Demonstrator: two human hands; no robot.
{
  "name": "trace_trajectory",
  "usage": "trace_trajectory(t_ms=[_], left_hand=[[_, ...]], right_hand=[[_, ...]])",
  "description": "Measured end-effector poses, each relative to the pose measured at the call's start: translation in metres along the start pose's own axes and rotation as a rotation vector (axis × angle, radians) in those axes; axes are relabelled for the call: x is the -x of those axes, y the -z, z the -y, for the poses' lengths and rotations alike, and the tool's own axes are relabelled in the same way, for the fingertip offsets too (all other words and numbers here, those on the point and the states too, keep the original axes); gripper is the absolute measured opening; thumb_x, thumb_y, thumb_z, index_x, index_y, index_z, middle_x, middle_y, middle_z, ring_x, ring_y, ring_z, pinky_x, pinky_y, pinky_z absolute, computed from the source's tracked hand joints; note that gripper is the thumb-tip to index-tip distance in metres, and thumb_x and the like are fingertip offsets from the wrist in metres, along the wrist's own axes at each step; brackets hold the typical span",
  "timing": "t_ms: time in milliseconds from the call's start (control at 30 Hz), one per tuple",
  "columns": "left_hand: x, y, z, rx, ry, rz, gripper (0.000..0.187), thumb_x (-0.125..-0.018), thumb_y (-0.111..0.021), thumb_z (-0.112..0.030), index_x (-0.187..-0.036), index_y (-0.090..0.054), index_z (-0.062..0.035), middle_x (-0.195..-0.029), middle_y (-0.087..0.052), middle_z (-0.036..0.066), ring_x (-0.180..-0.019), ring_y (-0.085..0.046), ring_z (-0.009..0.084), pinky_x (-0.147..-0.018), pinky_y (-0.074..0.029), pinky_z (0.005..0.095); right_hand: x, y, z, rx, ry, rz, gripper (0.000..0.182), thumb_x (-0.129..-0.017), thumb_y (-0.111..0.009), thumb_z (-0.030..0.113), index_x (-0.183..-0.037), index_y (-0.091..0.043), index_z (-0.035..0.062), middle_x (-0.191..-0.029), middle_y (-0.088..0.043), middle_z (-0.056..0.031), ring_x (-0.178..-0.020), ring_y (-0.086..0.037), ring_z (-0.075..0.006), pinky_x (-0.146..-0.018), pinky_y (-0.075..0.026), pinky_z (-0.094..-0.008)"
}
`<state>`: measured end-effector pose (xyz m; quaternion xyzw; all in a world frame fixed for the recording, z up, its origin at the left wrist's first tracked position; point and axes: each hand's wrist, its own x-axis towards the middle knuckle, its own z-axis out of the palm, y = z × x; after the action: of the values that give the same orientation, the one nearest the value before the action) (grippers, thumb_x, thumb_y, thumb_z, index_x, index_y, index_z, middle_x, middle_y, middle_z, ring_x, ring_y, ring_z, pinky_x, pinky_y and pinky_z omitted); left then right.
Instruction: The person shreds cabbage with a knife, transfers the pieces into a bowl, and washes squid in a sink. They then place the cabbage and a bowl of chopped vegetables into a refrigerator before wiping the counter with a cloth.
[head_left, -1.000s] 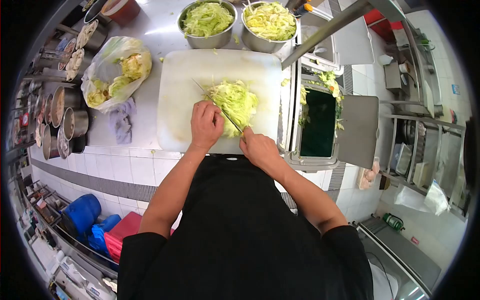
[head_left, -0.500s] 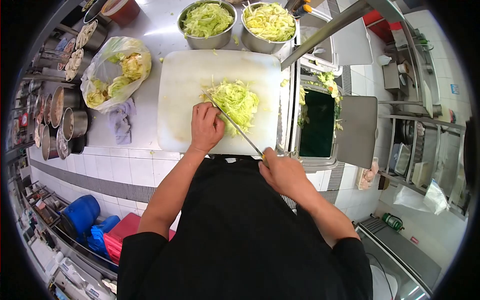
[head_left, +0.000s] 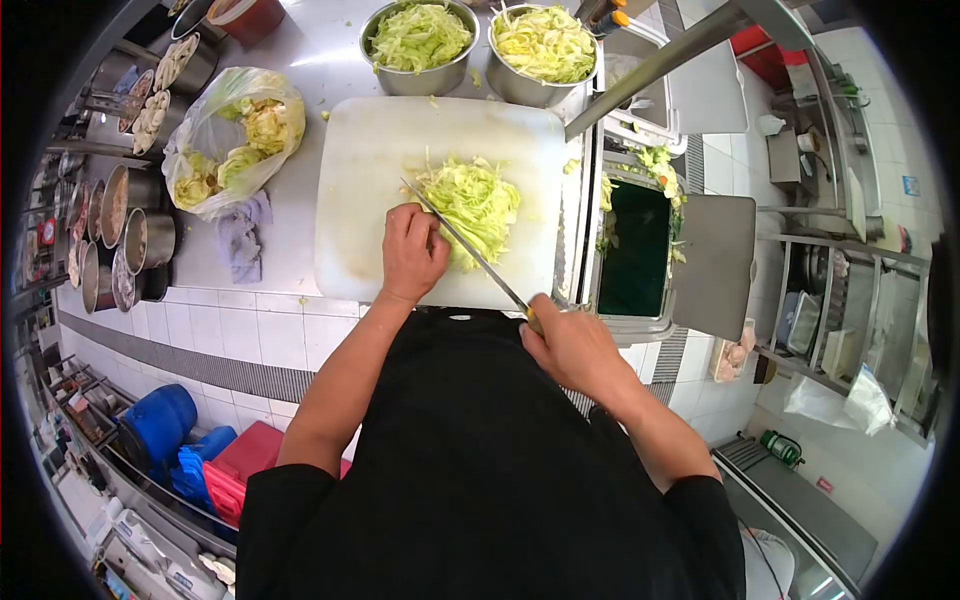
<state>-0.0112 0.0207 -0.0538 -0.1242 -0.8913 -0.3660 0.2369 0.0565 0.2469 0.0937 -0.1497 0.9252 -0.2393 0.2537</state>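
Observation:
A heap of shredded lettuce point(head_left: 475, 212) lies on the white cutting board point(head_left: 360, 130). Slanting along the heap's left side is a long knife point(head_left: 470, 248), its tip toward the far left. My right hand point(head_left: 570, 345) is wrapped round the knife's yellowish handle at the board's near right edge. My left hand point(head_left: 414, 250) is closed beside the blade, left of the lettuce, with its fingers curled; whatever may be under them is hidden.
Beyond the board stand two metal bowls point(head_left: 425, 82) point(head_left: 530, 92) of shredded lettuce. A plastic bag point(head_left: 215, 130) of lettuce pieces and a cloth point(head_left: 240, 245) lie left. Right are an open bin point(head_left: 635, 250) and a slanting metal pole point(head_left: 650, 72).
The view has shifted slightly. Both hands and the knife keep nearly the same place over the board, and the lettuce heap looks almost unchanged.

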Motion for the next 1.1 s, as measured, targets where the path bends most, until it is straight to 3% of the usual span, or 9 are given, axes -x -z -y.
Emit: trace_trajectory(t_ms=[100, 267, 400, 567, 700, 833, 967, 1100], left_hand=[[0.002, -0.001, 0.001, 0.006, 0.025, -0.010, 0.021, -0.069, -0.059, 0.003, -0.088, -0.055, -0.0034, -0.097, -0.051, 0.015, -0.088, -0.051, 0.0347, -0.077, -0.046, 0.0419], [0.004, 0.007, -0.001, 0.040, 0.021, -0.020, 0.020, -0.070, -0.058, 0.003, -0.089, -0.057, -0.0037, -0.098, -0.053, 0.014, -0.091, -0.053, 0.0352, -0.080, -0.046, 0.0422], [0.007, 0.013, -0.001, -0.007, -0.024, 0.028, 0.020, -0.072, -0.058, 0.001, -0.091, -0.058, -0.0036, -0.099, -0.055, 0.014, -0.094, -0.053, 0.0357, -0.083, -0.046, 0.0431], [0.006, 0.010, -0.002, -0.021, 0.013, 0.040, 0.019, -0.072, -0.058, 0.000, -0.091, -0.058, -0.0036, -0.100, -0.055, 0.014, -0.096, -0.052, 0.0363, -0.083, -0.046, 0.0437], [0.007, 0.008, -0.001, -0.017, 0.015, 0.022, 0.019, -0.072, -0.058, 0.001, -0.091, -0.058, -0.0035, -0.099, -0.055, 0.014, -0.095, -0.053, 0.0363, -0.082, -0.046, 0.0438], [0.008, 0.007, -0.001, 0.013, 0.026, 0.032, 0.019, -0.072, -0.058, 0.001, -0.090, -0.057, -0.0031, -0.098, -0.055, 0.014, -0.094, -0.053, 0.0358, -0.081, -0.046, 0.0439], [0.007, 0.006, -0.002, -0.015, 0.023, 0.020, 0.020, -0.071, -0.058, 0.001, -0.090, -0.057, -0.0028, -0.098, -0.056, 0.014, -0.095, -0.053, 0.0357, -0.081, -0.046, 0.0440], [0.008, 0.007, -0.004, -0.021, 0.036, 0.003, 0.018, -0.071, -0.058, 0.002, -0.088, -0.056, -0.0029, -0.097, -0.055, 0.015, -0.094, -0.053, 0.0358, -0.081, -0.046, 0.0442]], right_hand=[[-0.007, -0.014, -0.004, 0.039, -0.041, 0.019, 0.022, -0.092, -0.056, 0.021, -0.097, -0.048, 0.0010, -0.063, -0.062, -0.0223, -0.061, -0.063, -0.0433, -0.058, -0.050, -0.0531], [-0.084, -0.076, -0.025, 0.045, 0.014, -0.159, 0.023, -0.091, -0.056, 0.022, -0.097, -0.048, 0.0002, -0.064, -0.063, -0.0223, -0.063, -0.064, -0.0423, -0.060, -0.051, -0.0531], [-0.076, -0.041, -0.020, -0.006, 0.042, -0.106, 0.024, -0.092, -0.056, 0.022, -0.099, -0.047, 0.0014, -0.065, -0.062, -0.0234, -0.067, -0.062, -0.0449, -0.060, -0.048, -0.0542], [-0.007, 0.006, 0.000, 0.032, 0.033, 0.001, 0.022, -0.091, -0.057, 0.022, -0.096, -0.049, 0.0017, -0.063, -0.062, -0.0219, -0.064, -0.065, -0.0413, -0.060, -0.051, -0.0523], [-0.007, -0.004, -0.001, 0.115, -0.044, 0.053, 0.021, -0.091, -0.057, 0.021, -0.096, -0.048, 0.0018, -0.061, -0.062, -0.0206, -0.063, -0.065, -0.0406, -0.059, -0.051, -0.0522], [-0.076, -0.066, -0.029, 0.092, 0.083, -0.142, 0.020, -0.092, -0.056, 0.020, -0.096, -0.049, 0.0017, -0.063, -0.063, -0.0195, -0.061, -0.064, -0.0399, -0.058, -0.051, -0.0513], [-0.088, -0.050, -0.021, 0.047, 0.087, -0.119, 0.023, -0.092, -0.056, 0.022, -0.100, -0.048, 0.0017, -0.066, -0.063, -0.0223, -0.066, -0.063, -0.0432, -0.061, -0.049, -0.0533], [-0.027, 0.002, 0.004, 0.049, 0.073, -0.021, 0.020, -0.091, -0.056, 0.019, -0.096, -0.049, 0.0012, -0.064, -0.063, -0.0210, -0.062, -0.064, -0.0415, -0.059, -0.050, -0.0530]])
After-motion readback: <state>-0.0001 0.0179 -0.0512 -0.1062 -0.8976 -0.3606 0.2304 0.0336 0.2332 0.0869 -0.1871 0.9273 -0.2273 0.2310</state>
